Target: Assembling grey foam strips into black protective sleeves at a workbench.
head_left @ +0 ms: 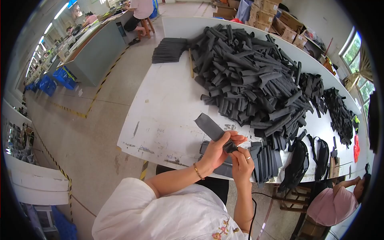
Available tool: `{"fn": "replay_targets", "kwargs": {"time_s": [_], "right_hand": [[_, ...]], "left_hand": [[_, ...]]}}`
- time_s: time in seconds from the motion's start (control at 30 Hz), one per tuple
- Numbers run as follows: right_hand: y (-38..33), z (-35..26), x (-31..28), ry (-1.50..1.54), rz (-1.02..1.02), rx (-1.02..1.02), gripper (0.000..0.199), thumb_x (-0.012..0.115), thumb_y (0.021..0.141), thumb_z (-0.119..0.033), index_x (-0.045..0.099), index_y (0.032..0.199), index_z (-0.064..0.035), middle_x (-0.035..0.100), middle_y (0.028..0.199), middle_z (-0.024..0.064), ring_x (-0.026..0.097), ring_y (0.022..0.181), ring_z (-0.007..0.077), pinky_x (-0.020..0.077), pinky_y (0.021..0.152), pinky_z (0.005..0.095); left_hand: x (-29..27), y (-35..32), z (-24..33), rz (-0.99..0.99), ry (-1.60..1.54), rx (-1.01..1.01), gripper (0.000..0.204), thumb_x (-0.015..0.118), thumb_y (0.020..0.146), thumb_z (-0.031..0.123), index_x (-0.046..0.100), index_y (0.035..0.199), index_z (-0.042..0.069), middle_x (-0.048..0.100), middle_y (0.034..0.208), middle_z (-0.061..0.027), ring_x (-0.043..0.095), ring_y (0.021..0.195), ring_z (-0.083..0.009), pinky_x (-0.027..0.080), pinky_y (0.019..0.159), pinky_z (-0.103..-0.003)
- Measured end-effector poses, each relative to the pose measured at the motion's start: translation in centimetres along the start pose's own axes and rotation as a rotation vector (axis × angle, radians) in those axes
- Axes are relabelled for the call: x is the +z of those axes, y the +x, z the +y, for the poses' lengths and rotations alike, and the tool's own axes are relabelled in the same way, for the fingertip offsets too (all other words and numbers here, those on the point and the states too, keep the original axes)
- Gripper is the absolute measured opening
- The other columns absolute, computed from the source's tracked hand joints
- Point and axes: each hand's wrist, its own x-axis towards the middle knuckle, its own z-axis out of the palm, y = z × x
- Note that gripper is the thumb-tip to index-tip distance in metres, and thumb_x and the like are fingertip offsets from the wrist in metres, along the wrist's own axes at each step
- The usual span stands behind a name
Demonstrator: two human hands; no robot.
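Above the near edge of the white table, my left hand (216, 152) is closed round a black fabric strip (210, 126), which sticks up and to the left, slightly curled along its length. The fingers of my right hand (242, 163) pinch the strip's lower end, close beside the left hand. Flat black pieces (224, 170) lie on the table, partly hidden beneath my hands. Just right of my right hand stands a row of flat black strips (265, 162). A large heap of curled black pieces (248, 76) covers the table beyond.
A neat stack of black pieces (170, 50) is at the table's far left. Black bags (297, 162) lie on the right, near a seated person in pink (334, 204). Cardboard boxes (266, 18) stand behind the table's raised edge (176, 25). Another person (141, 10) sits far off.
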Motion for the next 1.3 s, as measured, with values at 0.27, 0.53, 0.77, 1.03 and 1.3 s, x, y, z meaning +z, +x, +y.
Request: {"fn": "replay_targets", "kwargs": {"time_s": [0.27,0.53,0.77,1.03,1.3], "right_hand": [[-0.4,-0.8,2.7,0.635,0.314,0.617,0.011,0.07,0.086,-0.001,0.059,0.084,-0.0016,0.056,0.1,0.002,0.053,0.081,0.0076,0.0463,0.071,0.021],[0.3,-1.4,0.7,1.189,0.217,0.937,0.015,0.063,0.095,-0.015,0.064,0.1,-0.0015,0.061,0.097,0.0013,0.055,0.081,0.009,0.0487,0.073,0.0242],[-1.6,0.7,-1.0,0.356,0.252,0.434,0.012,0.066,0.093,-0.01,0.061,0.087,-0.001,0.054,0.078,-0.0014,0.046,0.071,0.0066,0.0362,0.064,0.0201],[-8.1,1.8,-1.6,0.449,0.131,0.865,0.01,0.071,0.088,-0.008,0.067,0.092,0.0,0.062,0.075,-0.0009,0.052,0.069,0.0057,0.0432,0.065,0.0208],[-12.1,4.4,1.0,0.001,0.08,0.728,0.015,0.076,0.082,-0.007,0.065,0.092,-0.0014,0.062,0.079,0.0075,0.055,0.065,0.015,0.0459,0.059,0.0275]], "left_hand": [[-0.7,1.4,1.0,-0.001,0.124,0.159,0.043,0.048,0.102,0.035,0.055,0.126,-0.001,0.058,0.131,-0.0203,0.05,0.129,-0.028,0.042,0.105,-0.039],[-1.0,0.6,1.2,-0.209,0.126,0.096,0.041,0.053,0.1,0.034,0.058,0.124,0.002,0.058,0.131,-0.0205,0.048,0.13,-0.0321,0.033,0.113,-0.047],[-4.4,0.4,4.9,0.235,0.452,0.112,0.029,0.064,0.094,0.019,0.063,0.113,-0.003,0.069,0.096,-0.0132,0.069,0.089,-0.0232,0.057,0.079,-0.035],[-6.7,-7.7,2.6,0.37,1.224,0.135,0.009,0.076,0.082,0.011,0.072,0.087,0.005,0.065,0.08,0.001,0.051,0.063,-0.0059,0.039,0.055,-0.023],[-9.7,-7.5,-0.4,0.105,1.789,0.713,0.02,0.078,0.071,0.003,0.069,0.087,0.01,0.064,0.097,-0.0038,0.057,0.091,-0.0246,0.045,0.082,-0.038]]}}
